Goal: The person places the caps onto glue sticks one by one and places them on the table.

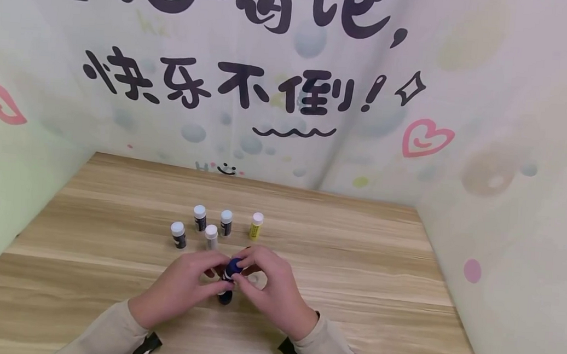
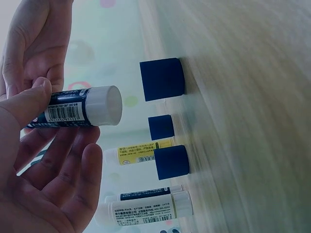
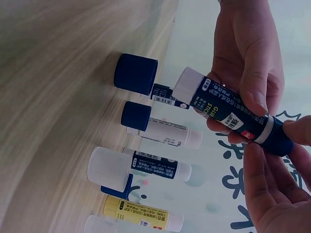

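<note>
Fingers of both my hands are clamped on one glue stick: from the head view, my left hand pinches its barrel and my right hand its blue end, fingertips close together over the wooden table. Just beyond stand a yellow stick and four other sticks with white tops; wood runs wide from my right hand to the table's right edge, and the far edge meets the printed backdrop. From my left wrist, the held stick's white end juts past my thumb, its rim free of my grip, and blue caps sit on the wood, one well apart from the other two. From my right wrist, the held stick slants, my right fingers curled round its blue end; behind it, a translucent cap overlaps a blue one in view, and I cannot tell whether they touch.
</note>
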The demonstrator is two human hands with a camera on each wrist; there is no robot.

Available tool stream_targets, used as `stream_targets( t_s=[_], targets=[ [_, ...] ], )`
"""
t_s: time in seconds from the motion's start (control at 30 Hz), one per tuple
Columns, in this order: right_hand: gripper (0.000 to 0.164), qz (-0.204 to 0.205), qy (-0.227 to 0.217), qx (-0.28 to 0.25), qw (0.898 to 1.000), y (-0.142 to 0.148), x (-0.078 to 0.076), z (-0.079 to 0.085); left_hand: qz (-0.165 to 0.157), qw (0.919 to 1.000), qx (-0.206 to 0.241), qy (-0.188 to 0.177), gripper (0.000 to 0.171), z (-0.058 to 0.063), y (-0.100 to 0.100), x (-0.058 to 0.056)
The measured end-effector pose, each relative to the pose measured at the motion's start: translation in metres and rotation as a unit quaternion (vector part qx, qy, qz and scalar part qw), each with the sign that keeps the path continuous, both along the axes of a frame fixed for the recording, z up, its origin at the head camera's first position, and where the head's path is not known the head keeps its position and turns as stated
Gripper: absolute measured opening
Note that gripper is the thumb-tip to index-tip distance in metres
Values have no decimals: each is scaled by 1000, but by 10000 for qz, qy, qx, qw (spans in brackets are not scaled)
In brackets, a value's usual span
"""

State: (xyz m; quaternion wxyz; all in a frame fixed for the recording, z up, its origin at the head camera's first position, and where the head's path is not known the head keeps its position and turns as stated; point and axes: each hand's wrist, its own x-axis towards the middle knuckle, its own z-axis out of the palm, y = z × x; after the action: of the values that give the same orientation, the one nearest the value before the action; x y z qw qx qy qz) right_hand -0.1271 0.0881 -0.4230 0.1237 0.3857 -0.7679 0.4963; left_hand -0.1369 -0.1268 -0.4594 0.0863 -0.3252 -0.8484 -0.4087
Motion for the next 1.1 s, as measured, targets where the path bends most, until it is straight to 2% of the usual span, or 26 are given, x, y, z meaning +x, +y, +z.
stream_targets(
  t_s=[0.23, 0.57, 0.8, 1.1],
  targets=[
    [22, -78, 24, 23, 10000, -4, 10, 21, 13, 9998, 115, 173, 30, 1, 1, 0],
    [22, -246, 88, 74, 9996, -4, 9, 20, 134, 9997, 87, 202, 30, 5, 0, 1],
    [21, -268, 176, -26, 9995, -2, -2, -18, 166, 9987, 92, 467, 30, 2, 0, 1],
    [17, -441, 85, -56, 9990, -3, -1, -19, 238, 9970, 26, 736, 28, 1, 0, 1]
  ],
)
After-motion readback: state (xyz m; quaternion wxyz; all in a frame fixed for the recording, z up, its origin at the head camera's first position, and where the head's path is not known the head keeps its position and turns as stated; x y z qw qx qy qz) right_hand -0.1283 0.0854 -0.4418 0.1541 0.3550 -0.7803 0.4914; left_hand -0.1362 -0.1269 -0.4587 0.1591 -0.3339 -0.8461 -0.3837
